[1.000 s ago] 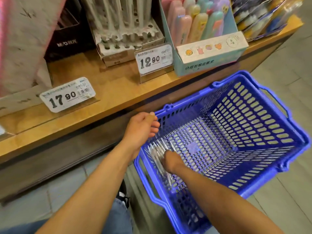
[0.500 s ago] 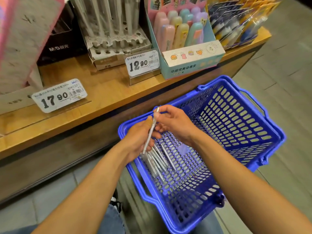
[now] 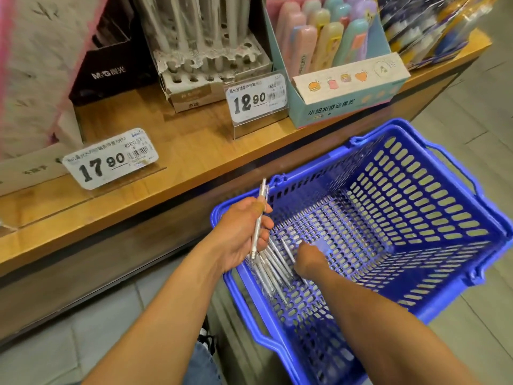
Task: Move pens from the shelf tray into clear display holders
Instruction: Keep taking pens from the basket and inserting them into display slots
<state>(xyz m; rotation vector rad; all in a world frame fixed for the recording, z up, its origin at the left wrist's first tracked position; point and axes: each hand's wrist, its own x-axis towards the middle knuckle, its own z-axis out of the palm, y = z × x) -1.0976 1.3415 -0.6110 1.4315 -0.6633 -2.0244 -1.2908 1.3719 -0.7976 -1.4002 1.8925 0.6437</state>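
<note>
My left hand (image 3: 241, 234) grips one clear white pen (image 3: 260, 212) upright over the near left corner of the blue basket (image 3: 455, 276). Several more clear pens (image 3: 273, 270) lie in a bundle on the basket floor just below that hand. My right hand (image 3: 311, 259) reaches down among them, fingertips at the pens; its fingers are blurred and turned away, so its hold is unclear. On the wooden shelf (image 3: 177, 151) stands a pen display holder (image 3: 205, 68) with rows of holes and tall pens in its back rows.
Price tags reading 17.90 (image 3: 111, 159) and 12.90 (image 3: 255, 98) stand near the shelf's front edge. A pastel eraser box (image 3: 347, 90) sits right of the holder, a black box (image 3: 108, 73) to its left. The basket rests on the tiled floor (image 3: 483, 343).
My right hand lifted a pen from the basket, passed it into my left hand, then dropped back to the pens in the basket. My left hand now holds that pen.
</note>
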